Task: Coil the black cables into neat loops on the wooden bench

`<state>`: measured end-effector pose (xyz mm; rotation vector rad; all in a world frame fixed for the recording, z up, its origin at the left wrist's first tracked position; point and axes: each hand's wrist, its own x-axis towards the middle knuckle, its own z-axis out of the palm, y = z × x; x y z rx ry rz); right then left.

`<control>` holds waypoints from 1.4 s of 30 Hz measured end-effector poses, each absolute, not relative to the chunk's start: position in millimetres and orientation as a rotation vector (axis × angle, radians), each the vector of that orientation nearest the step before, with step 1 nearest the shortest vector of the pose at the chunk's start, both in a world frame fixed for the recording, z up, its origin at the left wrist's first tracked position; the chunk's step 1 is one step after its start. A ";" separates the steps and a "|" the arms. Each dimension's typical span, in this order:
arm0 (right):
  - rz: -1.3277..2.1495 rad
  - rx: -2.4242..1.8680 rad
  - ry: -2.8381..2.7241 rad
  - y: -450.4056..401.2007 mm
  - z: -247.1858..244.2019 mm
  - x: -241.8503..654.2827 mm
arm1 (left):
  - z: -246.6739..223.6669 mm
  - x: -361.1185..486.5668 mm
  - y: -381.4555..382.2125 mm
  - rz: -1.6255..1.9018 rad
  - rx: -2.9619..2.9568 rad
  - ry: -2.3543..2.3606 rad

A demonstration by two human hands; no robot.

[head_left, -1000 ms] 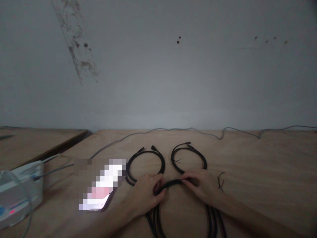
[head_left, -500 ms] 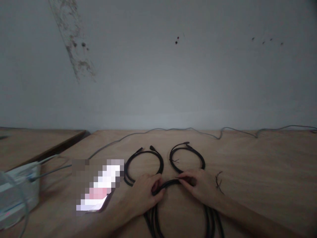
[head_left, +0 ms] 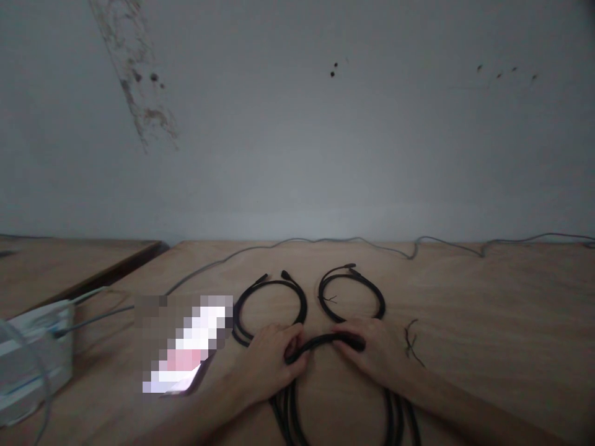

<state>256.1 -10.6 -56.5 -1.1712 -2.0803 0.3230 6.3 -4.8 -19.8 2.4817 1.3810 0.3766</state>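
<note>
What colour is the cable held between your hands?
The cable is black, shown best in the head view.

A pale grey wall with dark stains rises behind a plywood table, another wooden table beside it at left.

Workroom: plywood table, stained wall

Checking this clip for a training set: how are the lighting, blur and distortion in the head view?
Head view: the light is dim and soft, with no hard shadows; the wall is palest mid-frame and darkens toward the corners; a mosaic patch hides a bright object; the black cable between the left hand and right hand shows little detail; the white box at the frame's edge looks soft.
</note>
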 end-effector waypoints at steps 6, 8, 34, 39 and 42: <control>0.476 -1.230 -1.966 -10.1 -54.3 259.5 | -17.7 6.5 -5.5 0.377 2.477 1.363; 0.519 -1.252 -1.929 -10.3 -52.7 259.8 | -16.4 7.2 -6.0 0.374 2.474 1.367; 0.489 -0.980 -2.257 -1.9 -45.5 281.0 | -15.0 6.5 -5.8 0.412 2.451 1.361; 0.450 -0.991 -2.219 -0.1 -55.8 279.5 | -15.5 6.6 -5.0 0.430 2.438 1.394; 0.448 -0.983 -2.225 1.0 -58.5 279.3 | -16.2 5.8 -3.8 0.433 2.450 1.400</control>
